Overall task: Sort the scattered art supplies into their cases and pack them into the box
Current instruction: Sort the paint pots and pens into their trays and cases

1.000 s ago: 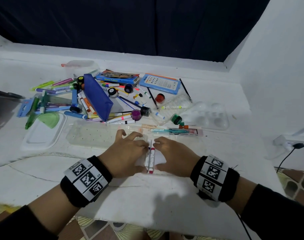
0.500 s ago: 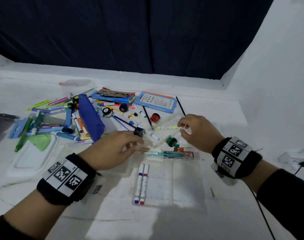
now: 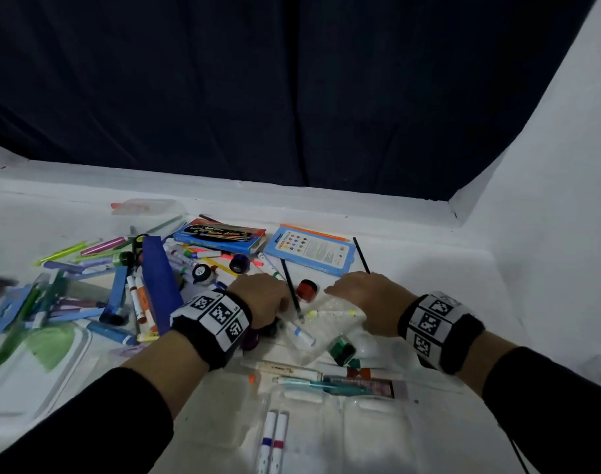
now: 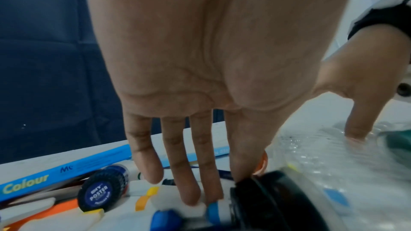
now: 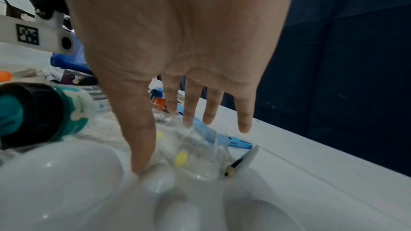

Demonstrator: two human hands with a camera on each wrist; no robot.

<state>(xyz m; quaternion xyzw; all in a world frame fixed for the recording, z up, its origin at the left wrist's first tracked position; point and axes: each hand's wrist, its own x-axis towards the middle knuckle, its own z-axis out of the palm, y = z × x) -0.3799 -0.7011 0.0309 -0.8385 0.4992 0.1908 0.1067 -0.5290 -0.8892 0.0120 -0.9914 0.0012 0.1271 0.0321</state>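
Neither hand holds anything: the left hand [image 4: 200, 80] reaches down with straight, spread fingers, its tips touching a white marker [image 4: 177, 206] and its index finger pressed to the rim of a black-lidded jar [image 4: 273, 199]; the right hand [image 5: 177, 41] is likewise spread, thumb tip on the white palette [image 5: 66, 191], fingers over a clear wrapper [image 5: 200, 147] with a yellow-tipped marker inside. From the head view both hands [image 3: 263, 297] [image 3: 371, 299] lie palm down in the middle of the clutter, and their fingertips are hidden behind the knuckles, so contact can be read only from the wrist views. Much of the pile on the table [image 3: 429, 268] is blurred. What can be counted: two markers [image 3: 271, 443] lying side by side in a clear case [image 3: 371, 436] nearest the person, cut off at the bottom edge; two flat blue boxes [image 3: 220, 237] [image 3: 309, 249] at the far side; one blue pouch [image 3: 160, 282] standing on edge; two thin black pencils [image 3: 290, 289] [image 3: 360, 254]; one red jar [image 3: 307, 289], one green jar [image 3: 342, 350], one blue poster-colour jar [image 4: 100, 192], and a purple jar mostly hidden under the left wrist. A white lidded container [image 3: 35, 371] with a green smear sits at the left, partly cut off. The loose markers and pens at the left are too smeared and overlapped to count. No packing box can be made out for certain.
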